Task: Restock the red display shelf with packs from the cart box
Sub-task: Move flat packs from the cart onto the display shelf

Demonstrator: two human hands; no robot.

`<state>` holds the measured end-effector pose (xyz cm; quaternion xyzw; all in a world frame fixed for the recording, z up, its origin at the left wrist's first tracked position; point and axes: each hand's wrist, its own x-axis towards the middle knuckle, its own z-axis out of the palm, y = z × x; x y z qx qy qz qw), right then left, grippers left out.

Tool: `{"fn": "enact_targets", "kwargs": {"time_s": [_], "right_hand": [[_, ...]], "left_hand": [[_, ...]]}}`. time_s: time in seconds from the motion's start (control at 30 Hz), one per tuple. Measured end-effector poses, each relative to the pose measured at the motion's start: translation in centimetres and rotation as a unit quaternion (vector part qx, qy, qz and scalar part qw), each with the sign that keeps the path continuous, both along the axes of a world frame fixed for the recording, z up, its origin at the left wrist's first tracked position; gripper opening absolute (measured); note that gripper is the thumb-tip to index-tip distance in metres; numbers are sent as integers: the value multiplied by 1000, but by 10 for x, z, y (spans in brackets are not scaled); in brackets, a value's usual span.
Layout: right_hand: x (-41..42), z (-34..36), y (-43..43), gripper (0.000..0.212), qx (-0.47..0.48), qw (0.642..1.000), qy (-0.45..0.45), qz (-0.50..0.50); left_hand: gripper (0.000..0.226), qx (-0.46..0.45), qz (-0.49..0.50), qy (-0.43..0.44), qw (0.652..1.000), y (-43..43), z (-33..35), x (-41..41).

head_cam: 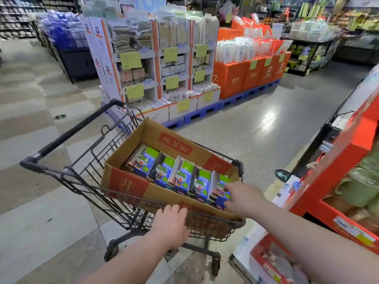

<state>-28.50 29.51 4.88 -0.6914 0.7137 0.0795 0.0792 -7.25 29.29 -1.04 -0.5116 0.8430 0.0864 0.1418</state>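
Shelf (336,160) stands right of the cart (86,173), whose box (143,187) holds upright packs (180,177) in a row, the right hand (244,198) nearest, fingers loosely spread touching the end pack (222,190) without gripping, while the left hand (171,226) curls on the rim.

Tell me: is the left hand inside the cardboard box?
No: the left hand rests on the cart rim, outside the cardboard box.
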Motion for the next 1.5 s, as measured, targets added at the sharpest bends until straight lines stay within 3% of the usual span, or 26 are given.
{"fn": "enact_targets", "kwargs": {"time_s": [0.23,0.53,0.7,0.83,1.07,1.23,1.3,1.37,1.5], "right_hand": [[-8,-2,-65,42,18,1000,0,7],[-51,-84,-151,42,133,990,-47,-32],[-83,-134,-185,38,208,971,-86,-78],[-99,-171,-206,41,249,954,-120,-112],[-117,-237,-235,54,305,909,-208,-195],[-119,-277,-239,63,302,865,-286,-281],[-115,-290,-238,76,295,849,-312,-308],[-109,-299,-234,87,284,851,-311,-315],[-91,-298,-213,85,292,880,-281,-247]], "left_hand": [[58,12,3,16,1000,-40,-7,4],[60,29,37,-9,999,-147,-15,-17],[69,70,49,-41,996,-205,-35,-45],[62,98,77,-51,991,-240,-58,-60],[65,153,144,-59,976,-290,-105,-70],[77,204,232,-38,950,-315,-135,-68],[82,218,271,-24,937,-324,-146,-68],[86,230,320,3,919,-335,-156,-68],[81,244,422,66,871,-346,-173,-74]]}}
